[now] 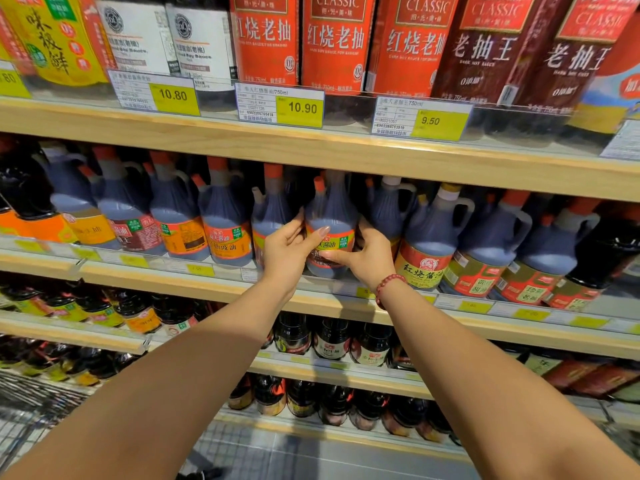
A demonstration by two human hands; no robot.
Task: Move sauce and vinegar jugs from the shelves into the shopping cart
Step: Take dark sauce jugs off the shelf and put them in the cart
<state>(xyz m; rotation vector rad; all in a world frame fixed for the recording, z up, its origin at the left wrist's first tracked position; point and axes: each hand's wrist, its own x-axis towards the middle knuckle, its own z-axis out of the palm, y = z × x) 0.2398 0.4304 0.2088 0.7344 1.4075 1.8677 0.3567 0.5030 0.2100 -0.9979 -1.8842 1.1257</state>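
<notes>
A dark soy sauce jug [331,216] with an orange cap and a red, yellow and green label stands in the middle of the second shelf [207,285]. My left hand [287,249] grips its left side, thumb across the label. My right hand [369,258], with a red bead bracelet on the wrist, grips its right side, thumb under the label. The jug's base looks to be on the shelf. More jugs stand close on both sides, one at the left [227,223] and one at the right [433,237]. The wire shopping cart [31,407] shows at the lower left.
The top shelf [311,143] holds tall red and dark soy sauce bottles behind price tags. Lower shelves hold small dark bottles [332,339]. A grey tiled floor [277,455] lies below between my arms.
</notes>
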